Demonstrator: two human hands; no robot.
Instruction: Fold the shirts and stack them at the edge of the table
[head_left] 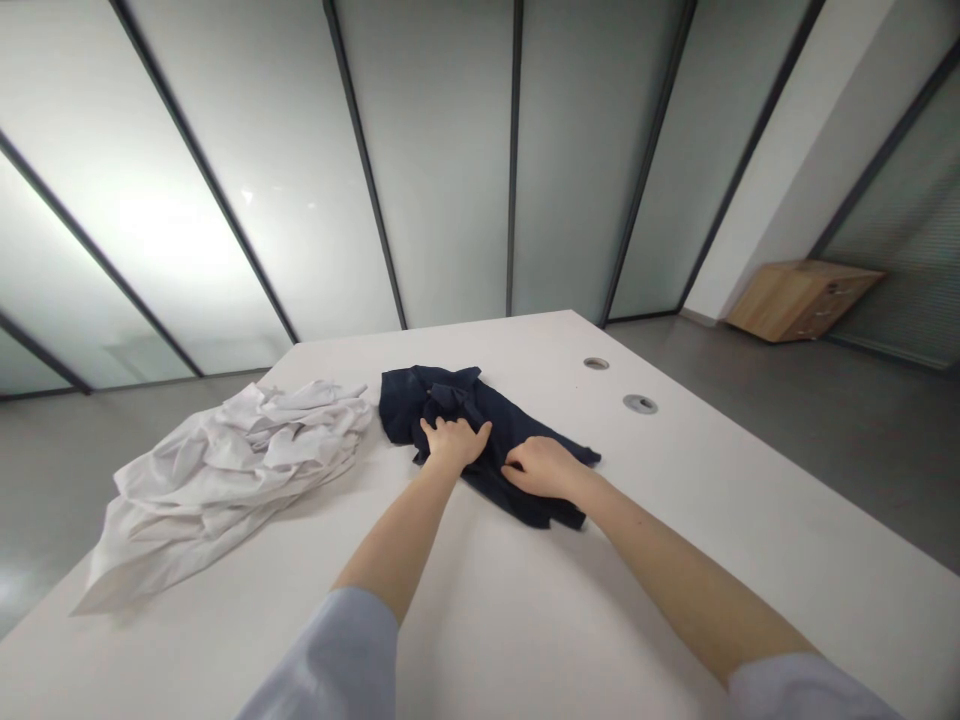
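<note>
This looks like an office room. A long white desk (675, 560) has two round cable grommets (640, 404) set into its top. Frosted glass partition walls (442, 160) with dark metal frames enclose the space, the floor is plain grey, and a low wooden drawer cabinet (802, 298) stands against the far wall.

White cloth heap (225, 470) blocks left; bare table (675, 520) open right.

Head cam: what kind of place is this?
Likely an office or meeting room: frosted glass partitions, a long white table with cable grommets, and a wooden drawer cabinet.
</note>
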